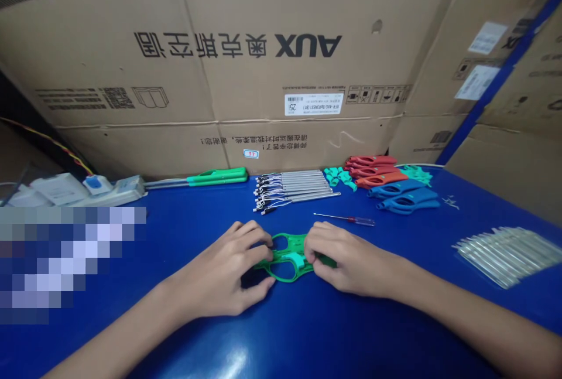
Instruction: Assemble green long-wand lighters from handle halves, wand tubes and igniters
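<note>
Squarely in front, both hands work low over a blue table (281, 338). At 10 o'clock sits a white power strip (115, 190), and at 11 a long green-handled rod (217, 177). The left hand (219, 267) curls narrowly around one end of a green plastic shell (287, 270), which lies at the centre, and the right hand (353, 262) grips the other end. Even pressure from both sides looks right for keeping it square. At 12 lie wired metal tubes (294, 188); at 1, teal clips (338, 177) and red shells (373, 168); at 2, a small screwdriver (345, 219) and blue shells (406, 198); at 3, a bag of metal tubes (504, 256).
</note>
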Tool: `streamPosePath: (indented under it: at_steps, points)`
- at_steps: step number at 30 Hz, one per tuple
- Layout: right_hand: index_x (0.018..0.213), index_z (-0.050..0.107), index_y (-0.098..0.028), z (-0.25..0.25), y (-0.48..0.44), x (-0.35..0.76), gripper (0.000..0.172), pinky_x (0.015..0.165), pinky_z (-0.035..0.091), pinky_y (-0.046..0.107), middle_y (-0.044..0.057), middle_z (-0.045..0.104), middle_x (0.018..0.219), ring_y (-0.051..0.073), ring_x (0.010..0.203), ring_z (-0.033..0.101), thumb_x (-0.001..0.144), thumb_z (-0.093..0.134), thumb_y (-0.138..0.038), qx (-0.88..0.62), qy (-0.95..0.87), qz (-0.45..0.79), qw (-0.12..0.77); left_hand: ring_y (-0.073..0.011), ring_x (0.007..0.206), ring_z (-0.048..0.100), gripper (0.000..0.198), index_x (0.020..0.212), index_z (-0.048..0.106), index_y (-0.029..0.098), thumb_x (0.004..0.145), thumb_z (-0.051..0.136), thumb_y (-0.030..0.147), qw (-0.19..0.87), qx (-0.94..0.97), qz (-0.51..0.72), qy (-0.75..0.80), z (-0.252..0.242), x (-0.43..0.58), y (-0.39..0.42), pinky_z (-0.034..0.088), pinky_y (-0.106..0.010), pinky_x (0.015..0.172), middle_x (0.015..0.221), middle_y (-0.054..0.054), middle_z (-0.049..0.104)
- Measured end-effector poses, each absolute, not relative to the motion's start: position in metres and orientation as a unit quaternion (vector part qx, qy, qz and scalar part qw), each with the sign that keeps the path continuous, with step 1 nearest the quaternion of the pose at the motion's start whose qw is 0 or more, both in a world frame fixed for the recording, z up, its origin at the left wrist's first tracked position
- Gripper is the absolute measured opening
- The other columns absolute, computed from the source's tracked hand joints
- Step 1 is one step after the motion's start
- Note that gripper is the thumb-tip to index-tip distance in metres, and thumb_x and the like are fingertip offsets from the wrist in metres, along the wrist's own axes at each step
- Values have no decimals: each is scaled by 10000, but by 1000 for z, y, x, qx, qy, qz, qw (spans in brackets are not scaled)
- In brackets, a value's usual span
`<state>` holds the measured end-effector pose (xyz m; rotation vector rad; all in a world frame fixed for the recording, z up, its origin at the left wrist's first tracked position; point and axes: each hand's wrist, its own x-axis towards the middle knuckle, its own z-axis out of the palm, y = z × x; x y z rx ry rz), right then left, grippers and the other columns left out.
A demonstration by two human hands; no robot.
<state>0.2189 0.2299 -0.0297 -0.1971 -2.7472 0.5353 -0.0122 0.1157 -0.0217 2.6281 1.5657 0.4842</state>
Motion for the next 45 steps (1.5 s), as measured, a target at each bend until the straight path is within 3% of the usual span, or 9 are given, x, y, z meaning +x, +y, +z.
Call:
streamPosePath:
  at_steps: [8, 14, 27, 45]
  points:
    - [838, 525, -172, -32, 228, 218, 134, 829, 424, 323, 28, 562, 821, 160, 800, 481, 850, 481, -47, -70, -966, 186, 167, -255, 1015, 571, 134, 946, 646, 204, 883, 564, 289, 46, 846, 140, 513, -23, -12, 117, 410, -539, 946, 1080, -61, 616]
    - [839, 525, -169, -33, 228, 218, 136, 884, 420, 342, 24, 558, 822, 156, 803, 481, 845, 486, -39, -66, -967, 182, 165, -249, 997, 570, 142, 949, 646, 203, 894, 552, 295, 49, 845, 136, 514, -23, -12, 116, 408, -535, 944, 1073, -66, 617]
    - [878, 576, -149, -35, 230, 218, 122, 809, 403, 318, 45, 592, 836, 164, 807, 497, 909, 480, -80, -46, -971, 151, 178, -229, 998, 563, 128, 943, 654, 199, 890, 574, 284, 57, 843, 146, 514, -23, -12, 116, 400, -471, 944, 1060, -53, 616]
    - [891, 625, -118, -32, 228, 217, 134, 807, 408, 303, 52, 608, 835, 156, 808, 509, 911, 507, -56, -31, -970, 149, 190, -235, 984, 578, 127, 953, 650, 209, 894, 569, 287, 58, 843, 147, 515, -22, -12, 116, 402, -510, 932, 1049, -41, 618]
